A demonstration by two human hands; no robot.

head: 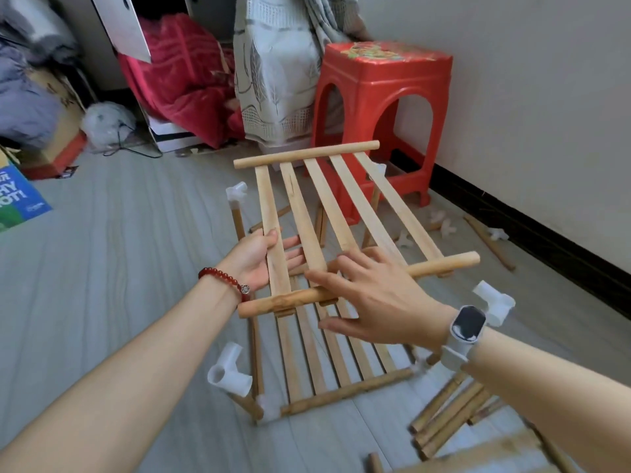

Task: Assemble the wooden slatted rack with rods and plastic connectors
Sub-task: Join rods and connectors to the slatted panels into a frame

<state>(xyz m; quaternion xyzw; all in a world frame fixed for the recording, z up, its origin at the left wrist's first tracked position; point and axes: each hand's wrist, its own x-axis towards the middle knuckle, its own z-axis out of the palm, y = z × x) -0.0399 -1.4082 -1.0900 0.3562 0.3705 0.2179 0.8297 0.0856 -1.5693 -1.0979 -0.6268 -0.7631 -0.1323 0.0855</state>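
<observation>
A wooden slatted shelf panel [345,213] with a round rod at each end hangs tilted above the half-built rack [341,384] on the floor. My left hand [259,257] grips the panel's leftmost slat from underneath, thumb over the top. My right hand [375,295] lies spread and flat over the slats near the near rod [283,302], fingers straight. White plastic connectors top the rack's upright posts at the near left [228,373], far left [236,193] and near right [493,302]. The lower slatted shelf sits in the frame beneath the panel.
A red plastic stool [382,97] stands against the wall behind the rack. Loose rods [447,414] lie at the lower right, and spare white connectors [444,227] with a rod rest by the black skirting. Boxes, bedding and a bag crowd the far left.
</observation>
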